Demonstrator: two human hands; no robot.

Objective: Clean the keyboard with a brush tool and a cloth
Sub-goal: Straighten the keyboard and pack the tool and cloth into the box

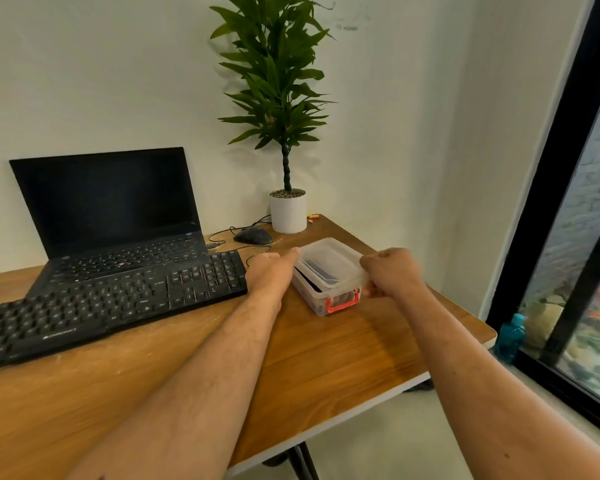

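A black keyboard (111, 303) lies on the wooden table (326, 368) in front of an open laptop. To its right stands a clear plastic box (329, 275) with a lid and a red latch (342, 303) on its near end; dark contents show through its wall. My left hand (274, 268) lies against the box's left side, thumb along the lid's edge. My right hand (392, 271) grips the lid's right edge with curled fingers. No brush or cloth is plainly visible.
A black laptop (115, 216) with a dark screen stands behind the keyboard. A wired mouse (253, 235) and a potted plant (288, 209) sit at the table's back. A window (582, 237) is on the right, a blue bottle (510, 337) below it on the floor.
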